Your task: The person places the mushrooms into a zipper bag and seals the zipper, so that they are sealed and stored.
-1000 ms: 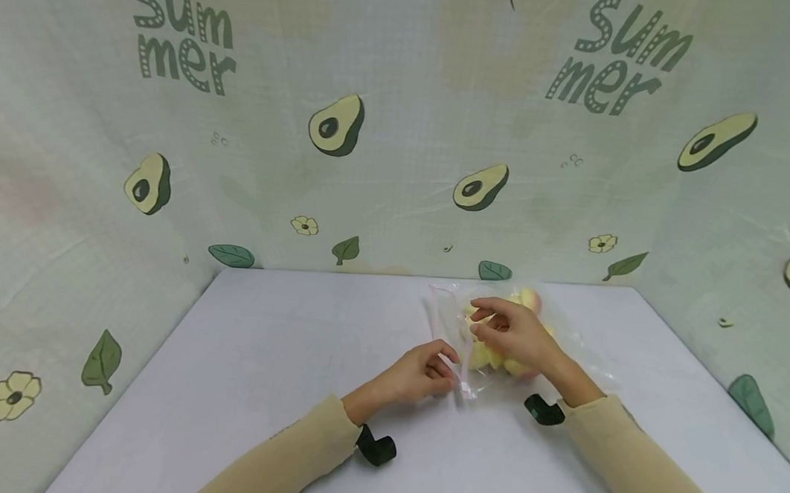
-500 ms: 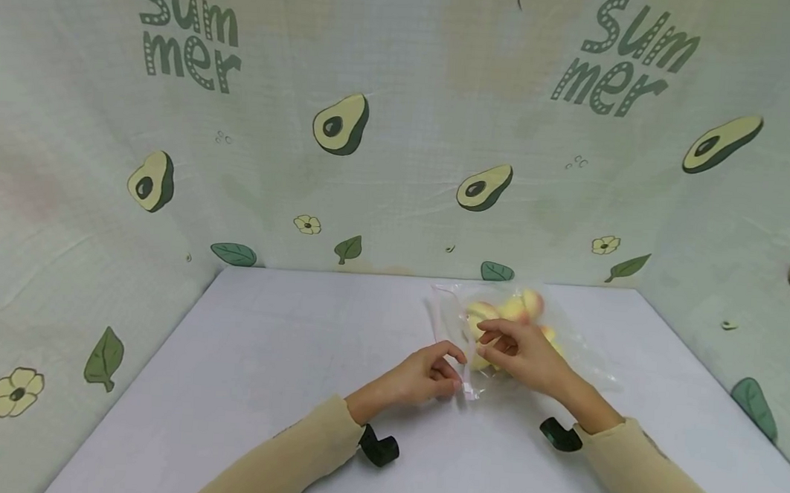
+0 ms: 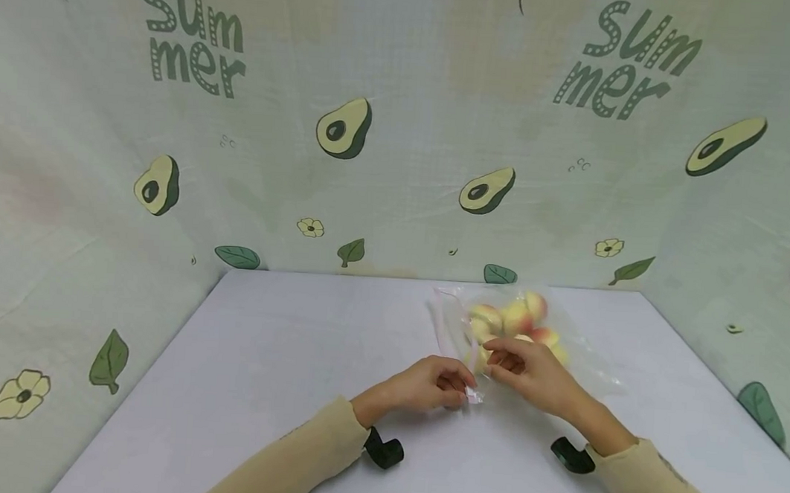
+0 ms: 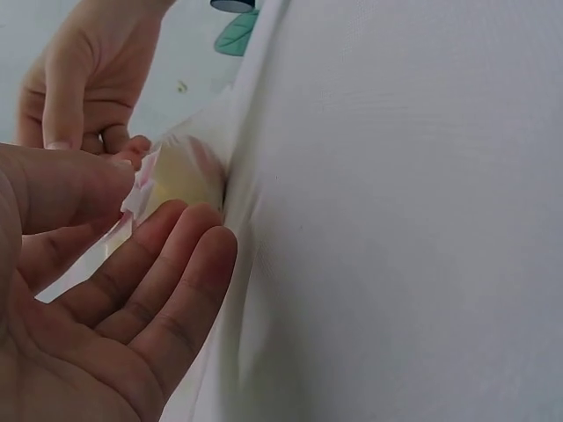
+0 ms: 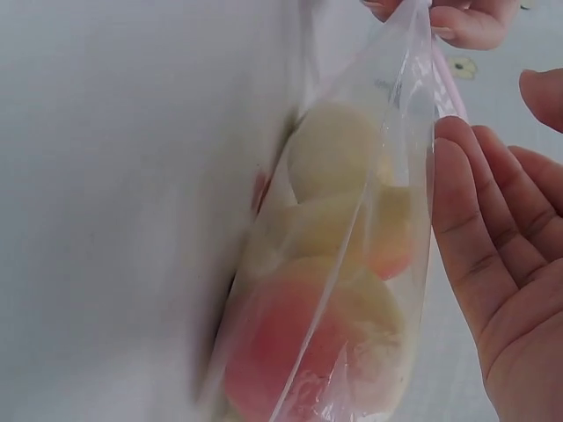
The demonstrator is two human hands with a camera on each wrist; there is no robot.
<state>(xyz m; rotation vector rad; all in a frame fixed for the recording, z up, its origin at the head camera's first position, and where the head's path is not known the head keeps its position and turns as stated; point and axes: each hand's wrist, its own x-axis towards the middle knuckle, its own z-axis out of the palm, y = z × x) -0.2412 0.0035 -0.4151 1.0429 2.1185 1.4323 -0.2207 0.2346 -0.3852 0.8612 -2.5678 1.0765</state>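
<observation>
A clear plastic zip bag [image 3: 584, 353] with a pink closure strip lies on the table, its mouth to the left. Several yellow fruits with a red blush, peach-like [image 3: 517, 317], show through the plastic. At the bag's near corner, my left hand [image 3: 428, 384] pinches the edge by the white slider [image 3: 473, 396] between thumb and forefinger. My right hand [image 3: 539, 375] is over the bag's near side, fingers next to the strip. In the right wrist view, my right hand [image 5: 510, 237] has extended fingers against the plastic, its thumb apart from them.
A white cloth covers the table [image 3: 297, 331]. Behind and at the sides hangs a pale fabric backdrop [image 3: 401, 128] printed with avocados, leaves and lettering. Black wrist cameras [image 3: 384, 451] sit under both forearms.
My right hand has moved from over the fruit toward me and slightly right, uncovering more of it. My left hand has shifted slightly right and nearer, along the strip to the slider corner.
</observation>
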